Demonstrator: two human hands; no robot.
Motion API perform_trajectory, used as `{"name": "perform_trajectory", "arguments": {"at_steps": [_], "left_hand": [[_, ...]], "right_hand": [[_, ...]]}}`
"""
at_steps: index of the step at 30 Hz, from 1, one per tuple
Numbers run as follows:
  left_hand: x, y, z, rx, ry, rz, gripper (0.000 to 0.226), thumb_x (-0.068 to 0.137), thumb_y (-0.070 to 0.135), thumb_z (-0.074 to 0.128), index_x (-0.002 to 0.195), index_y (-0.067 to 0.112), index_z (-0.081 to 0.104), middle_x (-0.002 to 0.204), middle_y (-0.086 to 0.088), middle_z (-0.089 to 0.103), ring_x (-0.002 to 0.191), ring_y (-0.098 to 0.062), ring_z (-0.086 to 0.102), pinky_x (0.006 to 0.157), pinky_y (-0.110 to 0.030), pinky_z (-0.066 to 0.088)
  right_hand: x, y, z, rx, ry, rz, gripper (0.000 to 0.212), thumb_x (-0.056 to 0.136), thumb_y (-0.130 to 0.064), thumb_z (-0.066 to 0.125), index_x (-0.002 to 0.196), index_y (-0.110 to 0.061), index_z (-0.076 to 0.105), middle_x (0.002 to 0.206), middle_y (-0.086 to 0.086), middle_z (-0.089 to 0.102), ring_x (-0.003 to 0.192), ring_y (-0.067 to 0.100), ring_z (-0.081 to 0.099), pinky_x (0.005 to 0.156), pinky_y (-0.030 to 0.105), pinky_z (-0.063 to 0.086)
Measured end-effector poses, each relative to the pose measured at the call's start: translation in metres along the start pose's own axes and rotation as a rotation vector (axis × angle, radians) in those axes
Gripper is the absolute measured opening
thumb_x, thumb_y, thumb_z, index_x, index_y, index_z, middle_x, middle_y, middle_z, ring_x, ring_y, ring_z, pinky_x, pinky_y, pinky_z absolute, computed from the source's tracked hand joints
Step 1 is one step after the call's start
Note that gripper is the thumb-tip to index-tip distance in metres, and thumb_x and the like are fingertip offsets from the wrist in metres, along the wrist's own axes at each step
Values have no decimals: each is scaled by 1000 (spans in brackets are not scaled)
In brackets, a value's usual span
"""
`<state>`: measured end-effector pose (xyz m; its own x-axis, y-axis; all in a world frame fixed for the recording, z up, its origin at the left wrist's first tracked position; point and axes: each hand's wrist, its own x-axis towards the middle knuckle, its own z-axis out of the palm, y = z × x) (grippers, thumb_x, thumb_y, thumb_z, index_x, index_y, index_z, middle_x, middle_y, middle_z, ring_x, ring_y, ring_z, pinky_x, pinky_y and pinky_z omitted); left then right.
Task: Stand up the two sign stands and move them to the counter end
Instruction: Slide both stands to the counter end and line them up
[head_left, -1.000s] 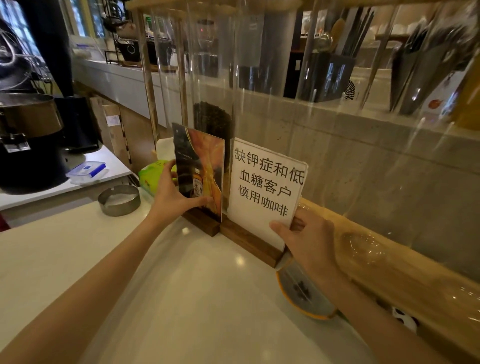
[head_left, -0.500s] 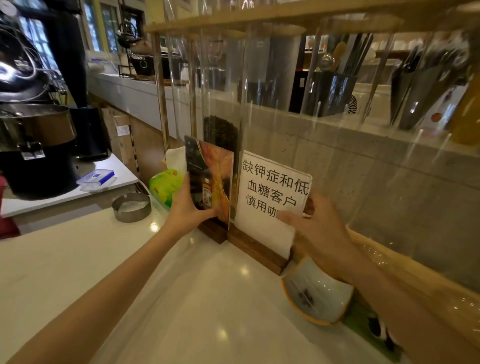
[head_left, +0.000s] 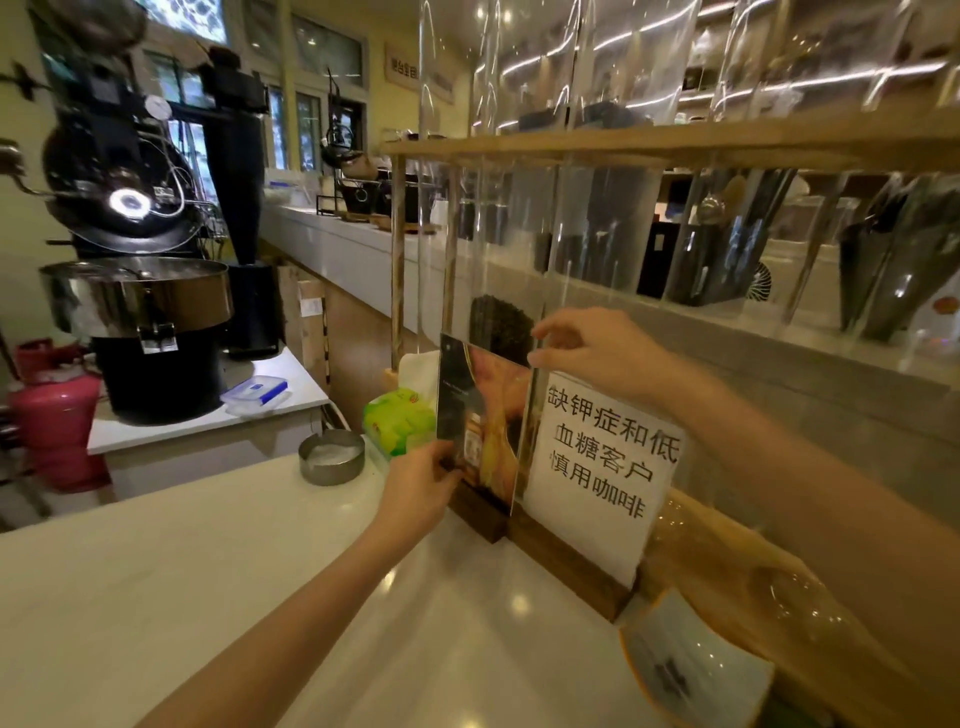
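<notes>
Two sign stands stand upright side by side on the white counter (head_left: 208, 597), each in a dark wooden base. The left one is a picture sign stand (head_left: 483, 415) with an orange and dark photo. The right one is a white text sign stand (head_left: 597, 467) with black characters. My left hand (head_left: 421, 488) grips the lower left edge of the picture sign stand. My right hand (head_left: 587, 348) pinches the top right corner of that same acrylic panel, above the text sign stand.
A green packet (head_left: 397, 421) and a round metal tin (head_left: 331, 457) lie just left of the stands. A tilted ceramic dish (head_left: 691, 670) sits at the lower right. Tall clear tubes (head_left: 498, 249) in a wooden rack rise behind. A coffee roaster (head_left: 135, 291) stands far left.
My right hand has left the text sign stand's right edge and risen to the top corner of the picture sign stand. My left hand stays on the picture sign stand. The camera has tilted up.
</notes>
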<state>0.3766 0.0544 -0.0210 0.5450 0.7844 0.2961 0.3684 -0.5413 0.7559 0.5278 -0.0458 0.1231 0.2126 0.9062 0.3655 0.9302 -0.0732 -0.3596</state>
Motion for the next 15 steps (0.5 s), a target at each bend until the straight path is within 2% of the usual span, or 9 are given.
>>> {"name": "perform_trajectory", "arguments": {"at_steps": [2, 5, 6, 10, 15], "left_hand": [[-3, -9, 4, 99, -26, -30, 26, 83, 14, 58, 108, 10, 63, 110, -11, 67, 100, -24, 61, 79, -27, 45], [-6, -18, 12, 102, -50, -59, 19, 82, 15, 59, 100, 12, 65, 108, -8, 68, 95, -18, 60, 77, -22, 42], [-6, -21, 15, 94, -41, -70, 17, 82, 14, 60, 98, 12, 65, 107, -7, 69, 94, -17, 60, 78, -23, 44], [-8, -24, 28, 130, -36, -70, 22, 82, 14, 58, 103, 12, 65, 106, -9, 68, 98, -23, 61, 88, -35, 51], [-7, -28, 35, 180, -31, -49, 29, 84, 12, 54, 111, 16, 63, 111, -11, 67, 102, -26, 59, 91, -36, 48]], "right_hand": [[13, -7, 8, -41, -51, 9, 39, 84, -34, 58, 117, -14, 57, 97, -1, 62, 85, 12, 57, 65, 15, 42], [27, -13, 20, -105, -110, 14, 34, 82, -32, 60, 102, -6, 65, 93, 11, 69, 83, 23, 65, 74, 37, 54], [31, -14, 23, -108, -119, 16, 32, 82, -31, 61, 98, -4, 67, 93, 14, 70, 82, 25, 66, 77, 39, 55], [40, -16, 30, -108, -119, 21, 24, 80, -23, 63, 87, -1, 70, 86, 19, 71, 72, 25, 63, 66, 33, 52], [44, -17, 30, -97, -126, 19, 21, 79, -21, 65, 87, -1, 71, 84, 17, 72, 76, 27, 66, 69, 35, 54]]}}
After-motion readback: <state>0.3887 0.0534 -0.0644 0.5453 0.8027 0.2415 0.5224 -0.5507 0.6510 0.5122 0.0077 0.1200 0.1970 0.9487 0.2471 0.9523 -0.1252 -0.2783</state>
